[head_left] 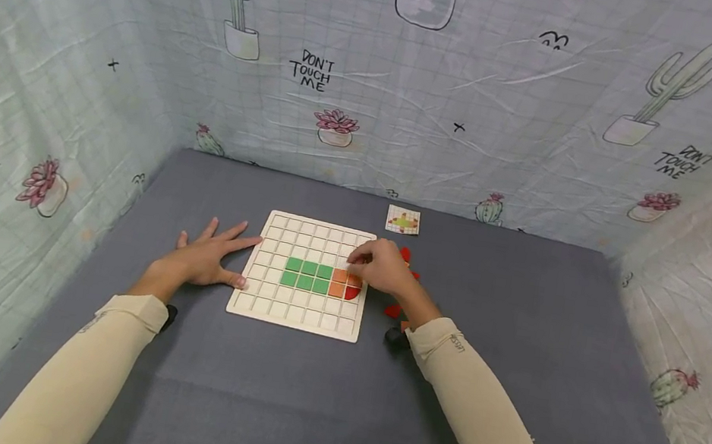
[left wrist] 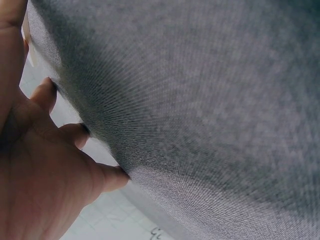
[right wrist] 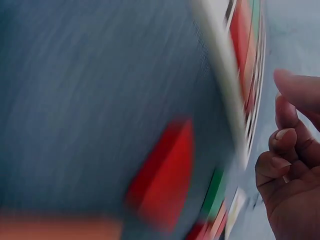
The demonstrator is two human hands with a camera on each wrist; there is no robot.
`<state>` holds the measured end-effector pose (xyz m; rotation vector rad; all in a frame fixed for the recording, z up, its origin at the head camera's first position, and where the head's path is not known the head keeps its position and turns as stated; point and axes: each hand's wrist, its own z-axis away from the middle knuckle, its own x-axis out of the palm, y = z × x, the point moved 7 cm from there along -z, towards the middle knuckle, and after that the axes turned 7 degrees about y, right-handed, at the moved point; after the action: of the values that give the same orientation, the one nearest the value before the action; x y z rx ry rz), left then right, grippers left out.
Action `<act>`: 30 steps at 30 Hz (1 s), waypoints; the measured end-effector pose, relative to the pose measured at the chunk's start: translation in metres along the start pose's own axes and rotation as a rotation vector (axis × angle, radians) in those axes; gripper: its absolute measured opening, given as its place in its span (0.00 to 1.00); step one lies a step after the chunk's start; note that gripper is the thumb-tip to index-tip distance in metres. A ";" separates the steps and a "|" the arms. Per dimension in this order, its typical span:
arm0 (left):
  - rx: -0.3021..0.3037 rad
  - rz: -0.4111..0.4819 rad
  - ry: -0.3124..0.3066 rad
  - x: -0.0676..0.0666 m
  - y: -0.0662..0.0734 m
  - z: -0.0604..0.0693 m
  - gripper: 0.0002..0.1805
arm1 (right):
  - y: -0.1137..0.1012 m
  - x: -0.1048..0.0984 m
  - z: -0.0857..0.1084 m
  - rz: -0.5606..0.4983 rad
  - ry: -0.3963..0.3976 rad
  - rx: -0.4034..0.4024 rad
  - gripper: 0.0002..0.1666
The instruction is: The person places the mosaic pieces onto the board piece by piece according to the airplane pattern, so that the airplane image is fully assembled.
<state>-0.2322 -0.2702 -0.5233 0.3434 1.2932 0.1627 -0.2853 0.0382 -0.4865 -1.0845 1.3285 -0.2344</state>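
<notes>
On the cream grid board (head_left: 290, 312) lie several green squares (head_left: 307, 268) in two rows. Orange squares (head_left: 336, 290) adjoin them on the right, then a red rounded piece (head_left: 352, 293). My right hand (head_left: 380, 265) hovers over the board's right edge, partly covering it. In the right wrist view its fingers (right wrist: 283, 142) are loosely bent, with no piece visible at the thumb and index tips. My left hand (head_left: 205, 259) is spread flat at the board's left edge, thumb and index touching it. In the left wrist view its other fingers (left wrist: 75, 134) rest on the grey cloth.
A small pattern card (head_left: 403, 221) lies behind the board. Loose red pieces (head_left: 393, 310) and an orange piece (head_left: 405, 326) lie right of the board, partly under my right arm. A patterned cloth (head_left: 379, 64) surrounds the grey table (head_left: 274, 402).
</notes>
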 end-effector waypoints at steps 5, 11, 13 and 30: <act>-0.002 0.010 0.000 -0.002 0.001 0.002 0.58 | 0.028 -0.032 0.012 0.062 0.059 0.037 0.06; -0.004 0.005 0.003 -0.004 -0.001 0.002 0.59 | 0.055 -0.059 0.026 0.092 0.074 0.118 0.10; -0.005 0.008 0.003 -0.004 -0.001 0.002 0.59 | 0.060 -0.061 0.028 0.086 0.052 0.137 0.10; -0.005 0.015 0.009 -0.006 0.008 0.005 0.57 | 0.074 -0.054 0.031 0.184 0.005 0.192 0.11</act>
<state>-0.2285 -0.2653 -0.5141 0.3485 1.2989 0.1797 -0.3056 0.1298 -0.5098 -0.7961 1.3706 -0.2232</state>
